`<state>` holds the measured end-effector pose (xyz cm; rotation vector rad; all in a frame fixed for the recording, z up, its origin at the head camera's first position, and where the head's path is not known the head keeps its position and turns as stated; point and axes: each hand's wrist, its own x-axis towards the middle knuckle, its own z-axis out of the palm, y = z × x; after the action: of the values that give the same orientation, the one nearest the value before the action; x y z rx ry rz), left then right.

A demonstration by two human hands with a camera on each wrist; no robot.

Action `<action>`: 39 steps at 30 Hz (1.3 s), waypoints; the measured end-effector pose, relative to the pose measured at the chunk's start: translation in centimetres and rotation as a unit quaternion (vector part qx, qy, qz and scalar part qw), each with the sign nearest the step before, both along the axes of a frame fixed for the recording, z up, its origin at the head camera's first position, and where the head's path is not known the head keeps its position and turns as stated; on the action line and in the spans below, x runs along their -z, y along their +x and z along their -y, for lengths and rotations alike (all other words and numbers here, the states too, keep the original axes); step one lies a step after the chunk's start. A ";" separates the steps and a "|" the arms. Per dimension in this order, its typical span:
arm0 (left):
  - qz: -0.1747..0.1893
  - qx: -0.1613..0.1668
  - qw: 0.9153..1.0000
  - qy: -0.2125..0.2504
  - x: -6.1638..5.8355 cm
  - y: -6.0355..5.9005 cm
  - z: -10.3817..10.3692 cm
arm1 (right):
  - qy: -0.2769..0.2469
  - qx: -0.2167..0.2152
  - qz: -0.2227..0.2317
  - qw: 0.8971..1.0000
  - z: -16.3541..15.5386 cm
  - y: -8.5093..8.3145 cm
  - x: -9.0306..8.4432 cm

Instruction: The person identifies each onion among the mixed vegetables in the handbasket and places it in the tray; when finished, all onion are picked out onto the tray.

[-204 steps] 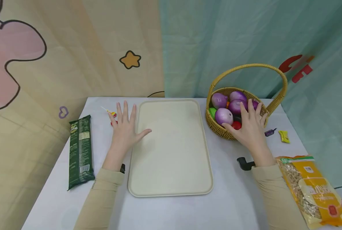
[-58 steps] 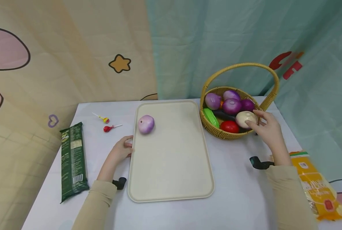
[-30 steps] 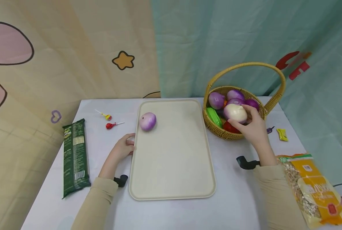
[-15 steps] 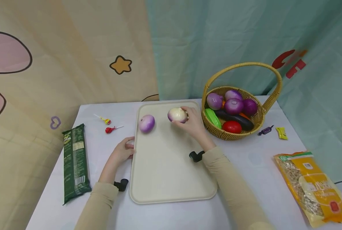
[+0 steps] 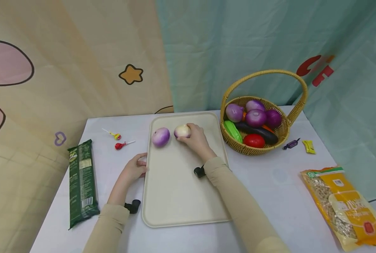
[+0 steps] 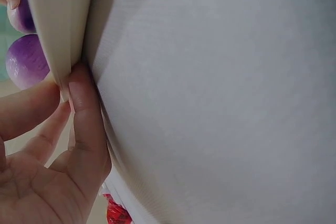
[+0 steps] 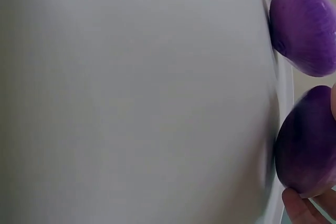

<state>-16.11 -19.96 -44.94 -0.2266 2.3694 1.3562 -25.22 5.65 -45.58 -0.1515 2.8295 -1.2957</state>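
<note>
In the head view my right hand [image 5: 196, 140] grips a white-and-purple onion [image 5: 182, 131] at the far part of the beige tray [image 5: 181, 189]. Just left of it on the tray sits a purple onion [image 5: 160, 137], a small gap between them. The right wrist view shows the held onion [image 7: 304, 142] low over the tray surface, with fingertips [image 7: 298, 207] against its side. My left hand [image 5: 132, 169] is at the tray's left edge. In the left wrist view its thumb and fingers pinch the tray rim [image 6: 60, 19] from both sides.
A wicker basket [image 5: 249, 151] holds several onions, an eggplant [image 5: 260, 132], a tomato [image 5: 254, 140] and a green vegetable [image 5: 232, 131]. A green packet [image 5: 83, 184] and two lollipops [image 5: 119, 145] lie left; two candies [image 5: 309, 146] and an orange bag [image 5: 345, 207] lie right.
My right hand has taken the white-and-purple onion from the basket and carried it left over the tray, near the other onion, which was placed earlier. My left hand has moved to the tray's edge.
</note>
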 end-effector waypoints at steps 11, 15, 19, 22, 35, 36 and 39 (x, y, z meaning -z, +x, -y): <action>0.000 0.001 1.000 0.023 0.2 0.2 0.2 | 0.018 -0.021 0.007 1.000 1.0 0.2 -0.5; 0.003 0.000 1.000 0.019 0.2 0.3 0.2 | 0.010 -0.028 0.017 0.999 0.9 0.4 -0.5; 0.003 0.002 1.000 0.019 0.1 0.1 0.3 | 0.009 -0.024 0.032 0.999 0.4 0.7 -0.9; 0.000 0.004 1.000 0.018 0.1 0.1 0.4 | -0.004 -0.019 0.030 0.999 -0.6 1.2 -2.2; 0.003 0.009 1.000 0.006 0.2 -0.1 0.2 | -0.052 0.066 -0.116 0.990 -13.0 4.3 -8.5; 0.004 0.009 1.000 0.007 0.2 0.0 0.2 | -0.046 0.080 -0.117 0.989 -14.1 4.4 -8.5; 0.004 0.011 1.000 0.010 0.1 0.0 0.2 | -0.022 0.123 -0.105 0.987 -16.9 4.5 -8.4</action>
<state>-16.15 -20.19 -45.01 -0.1995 2.3434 1.3647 -20.75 22.55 -37.18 0.0666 3.0784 -1.4701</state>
